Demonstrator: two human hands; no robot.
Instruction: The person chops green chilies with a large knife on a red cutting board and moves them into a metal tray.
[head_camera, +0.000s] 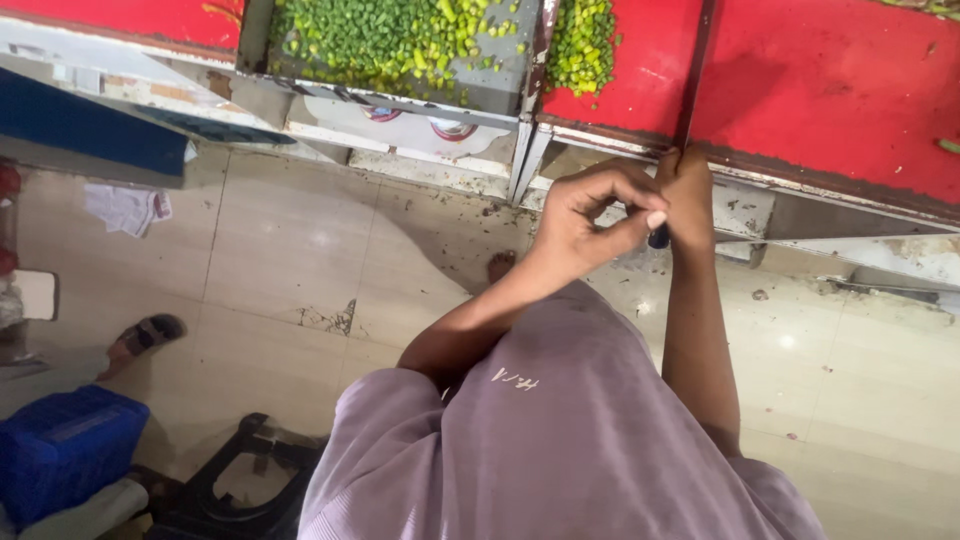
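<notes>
Red table top (800, 80) fills the upper right of the frame. Green chopped bits (400, 35) sit in a heap at the top middle. In the middle, the left hand (590, 215) curls its fingers beside the right hand (688, 195), which grips a small dark thing (659, 238). It could slip out and fall on the floor if that grip gets loose.
</notes>
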